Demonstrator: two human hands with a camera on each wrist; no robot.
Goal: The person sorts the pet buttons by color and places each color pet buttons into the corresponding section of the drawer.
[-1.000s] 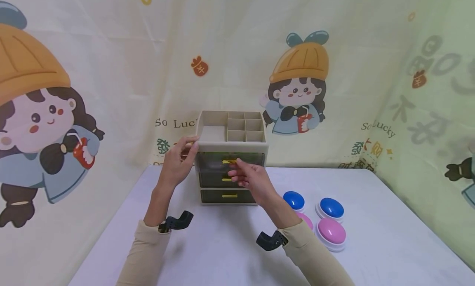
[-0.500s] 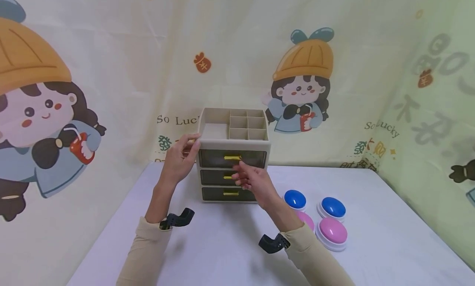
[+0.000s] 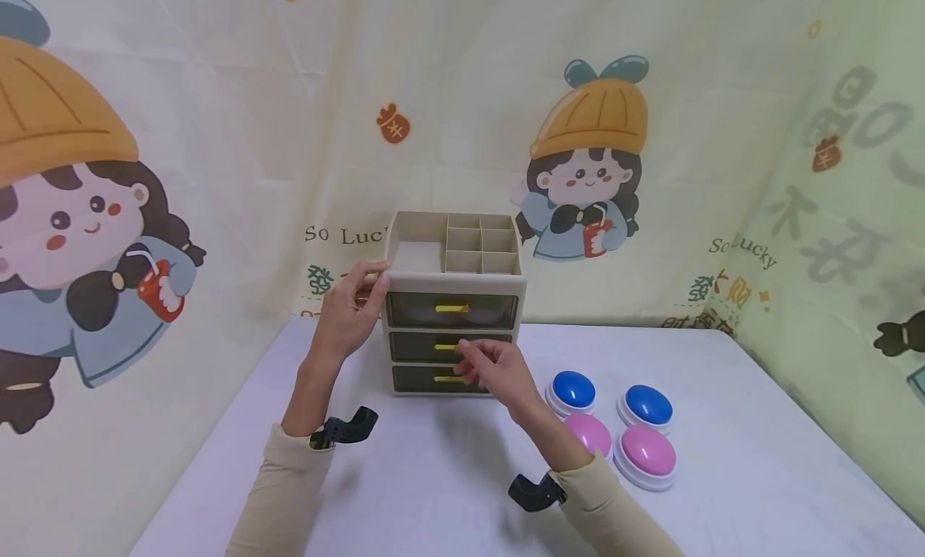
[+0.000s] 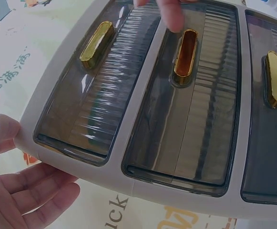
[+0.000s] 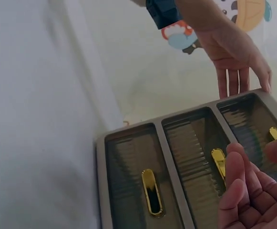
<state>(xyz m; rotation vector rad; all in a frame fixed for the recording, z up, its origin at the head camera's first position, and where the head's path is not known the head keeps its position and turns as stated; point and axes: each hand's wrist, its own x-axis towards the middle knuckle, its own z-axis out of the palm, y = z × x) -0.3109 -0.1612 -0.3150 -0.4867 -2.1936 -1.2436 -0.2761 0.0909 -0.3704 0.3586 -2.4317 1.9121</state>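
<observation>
A beige desktop drawer cabinet (image 3: 451, 282) stands upright on the table, with three dark see-through drawers, all flush in the frame, and gold handles. My left hand (image 3: 348, 310) rests at its upper left corner, thumb by the front edge; in the left wrist view the fingers (image 4: 43, 191) lie fairly straight along the side. My right hand (image 3: 497, 371) is in front of the middle drawer (image 4: 190, 124), thumb and forefinger apart, other fingers loosely bent. A fingertip shows right by the middle handle (image 4: 185, 57). The top handle (image 3: 452, 309) is untouched, and the bottom handle (image 5: 152, 193) is partly overlapped in the head view.
Two blue-topped (image 3: 648, 404) and two pink-topped round push buttons (image 3: 648, 451) on white bases stand right of the cabinet, by my right forearm. The cabinet's top tray (image 3: 482, 262) has a large section and several small ones. A printed cloth (image 3: 433, 75) hangs behind the white table (image 3: 412, 477).
The top drawer, slightly out at first, has slid in. My right hand has left its handle and moved down to the middle drawer. My left hand has stayed at the corner.
</observation>
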